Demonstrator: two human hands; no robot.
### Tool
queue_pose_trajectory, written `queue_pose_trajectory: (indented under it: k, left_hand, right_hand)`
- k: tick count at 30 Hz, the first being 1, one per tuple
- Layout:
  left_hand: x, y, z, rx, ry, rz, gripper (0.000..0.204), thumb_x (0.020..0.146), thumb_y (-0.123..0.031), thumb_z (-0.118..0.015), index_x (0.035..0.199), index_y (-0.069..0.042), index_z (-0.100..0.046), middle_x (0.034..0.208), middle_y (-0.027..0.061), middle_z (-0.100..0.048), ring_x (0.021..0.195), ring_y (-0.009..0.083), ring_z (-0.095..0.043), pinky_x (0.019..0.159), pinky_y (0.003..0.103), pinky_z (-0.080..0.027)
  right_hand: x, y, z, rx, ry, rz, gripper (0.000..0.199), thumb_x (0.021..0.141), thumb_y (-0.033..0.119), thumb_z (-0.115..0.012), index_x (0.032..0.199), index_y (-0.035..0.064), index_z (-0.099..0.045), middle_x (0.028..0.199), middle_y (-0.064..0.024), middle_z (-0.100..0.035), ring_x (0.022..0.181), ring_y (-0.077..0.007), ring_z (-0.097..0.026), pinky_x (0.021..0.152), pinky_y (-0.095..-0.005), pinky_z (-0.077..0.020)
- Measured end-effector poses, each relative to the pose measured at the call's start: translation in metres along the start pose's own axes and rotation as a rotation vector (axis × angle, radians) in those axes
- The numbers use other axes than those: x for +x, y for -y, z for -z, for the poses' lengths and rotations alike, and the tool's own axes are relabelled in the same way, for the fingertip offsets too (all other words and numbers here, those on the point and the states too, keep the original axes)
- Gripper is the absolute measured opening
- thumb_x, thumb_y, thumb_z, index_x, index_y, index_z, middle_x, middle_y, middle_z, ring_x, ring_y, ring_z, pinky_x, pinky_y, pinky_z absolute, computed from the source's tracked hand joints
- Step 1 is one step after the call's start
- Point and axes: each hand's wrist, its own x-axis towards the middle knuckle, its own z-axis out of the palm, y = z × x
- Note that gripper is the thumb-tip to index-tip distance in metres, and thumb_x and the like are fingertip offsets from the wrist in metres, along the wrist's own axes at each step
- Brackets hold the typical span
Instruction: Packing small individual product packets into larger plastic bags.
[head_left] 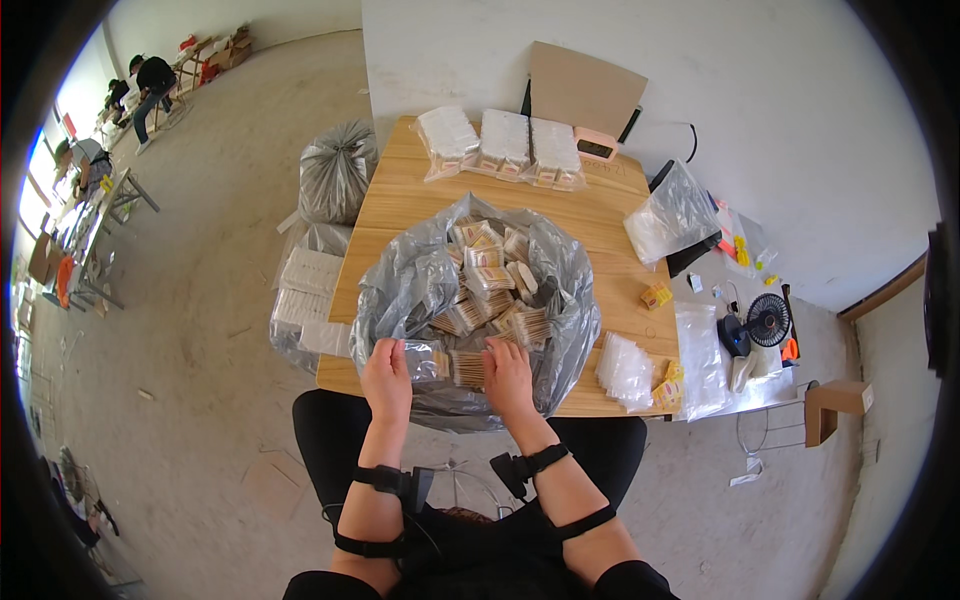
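Bare forearms, no sleeves. The left grip [386, 377] has a black strap at the wrist carrying a small black box, another band higher up; the right grip [507, 378] wears matching black straps. Black trousers below.

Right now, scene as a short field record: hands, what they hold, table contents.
left hand: grips one end of a clear packet
right hand: on the packet's other end
packet: holds thin wooden sticks
big bag: grey plastic, open, full of similar packets
table: wooden; three white packs at far edge, small clear bags at right
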Motion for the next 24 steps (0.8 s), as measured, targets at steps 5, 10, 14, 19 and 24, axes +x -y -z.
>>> queue_pose_trajectory:
  k: [5, 10, 14, 19, 24]
  left_hand:
    - [0.004, -0.015, 0.009, -0.120, -0.052, -0.096, 0.018, 0.091, -0.018, -0.054, 0.084, -0.002, -0.056, 0.069, 0.0169, -0.055, 0.061, 0.0335, -0.053, 0.056, 0.036, -0.042]
    - [0.017, -0.014, 0.025, -0.138, -0.201, -0.064, 0.018, 0.091, -0.017, -0.054, 0.083, -0.001, -0.055, 0.066, 0.0152, -0.054, 0.058, 0.0290, -0.053, 0.055, 0.035, -0.041]
    - [0.015, -0.011, 0.030, -0.145, -0.243, -0.065, 0.019, 0.091, -0.017, -0.054, 0.083, -0.001, -0.055, 0.067, 0.0140, -0.055, 0.057, 0.0256, -0.051, 0.055, 0.033, -0.040]
    - [0.006, -0.007, 0.032, -0.128, -0.227, -0.076, 0.018, 0.091, -0.016, -0.054, 0.083, 0.000, -0.055, 0.067, 0.0132, -0.053, 0.057, 0.0240, -0.050, 0.055, 0.033, -0.040]
    - [0.005, 0.005, 0.024, -0.252, -0.119, 0.128, 0.017, 0.091, -0.016, -0.055, 0.083, 0.000, -0.055, 0.065, 0.0078, -0.052, 0.058, 0.0158, -0.046, 0.056, 0.031, -0.040]
  right_hand:
    - [-0.008, 0.005, -0.010, 0.107, 0.096, -0.011, 0.022, 0.083, 0.012, -0.058, 0.103, 0.0030, -0.057, 0.099, -0.0162, -0.059, 0.099, -0.0340, -0.053, 0.082, -0.0407, -0.0437]
    - [-0.013, 0.020, -0.010, -0.049, 0.284, 0.261, 0.028, 0.074, 0.003, -0.059, 0.102, 0.0007, -0.057, 0.107, -0.0153, -0.056, 0.101, -0.0324, -0.052, 0.086, -0.0393, -0.0432]
    - [-0.008, 0.021, -0.015, -0.135, 0.290, 0.260, 0.029, 0.072, 0.003, -0.060, 0.102, 0.0005, -0.058, 0.107, -0.0144, -0.055, 0.099, -0.0316, -0.052, 0.086, -0.0384, -0.0437]
    - [-0.002, 0.016, -0.033, -0.258, 0.329, 0.261, 0.022, 0.071, 0.006, -0.061, 0.093, 0.0045, -0.063, 0.093, -0.0109, -0.059, 0.090, -0.0300, -0.055, 0.079, -0.0383, -0.0460]
    - [0.006, 0.011, -0.017, 0.163, 0.083, -0.023, 0.012, 0.078, 0.009, -0.063, 0.088, 0.0036, -0.066, 0.081, -0.0085, -0.062, 0.075, -0.0251, -0.058, 0.068, -0.0343, -0.0467]
